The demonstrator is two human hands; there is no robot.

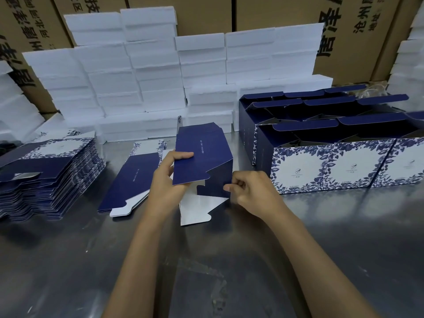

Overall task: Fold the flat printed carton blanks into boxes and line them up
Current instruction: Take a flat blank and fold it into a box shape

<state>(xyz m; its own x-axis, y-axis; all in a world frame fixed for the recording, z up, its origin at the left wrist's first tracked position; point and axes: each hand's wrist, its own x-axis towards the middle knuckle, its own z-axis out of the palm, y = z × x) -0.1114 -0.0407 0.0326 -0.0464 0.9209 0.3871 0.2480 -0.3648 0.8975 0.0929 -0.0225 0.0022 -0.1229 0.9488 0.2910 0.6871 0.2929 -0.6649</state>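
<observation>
A navy carton blank, partly opened, stands tilted at the table's centre, its silver inner flap hanging toward me. My left hand grips the blank's left edge, thumb on top of the navy panel. My right hand pinches the lower right corner of a side flap. A tall stack of flat blanks lies at the left. One flat blank lies just left of my hands. Folded boxes with blue floral print stand in rows at the right, tops open.
The metal table is scuffed and reflective. White foam boxes are stacked along the back, more at the far right. Brown shipping cartons with black lettering form the wall behind.
</observation>
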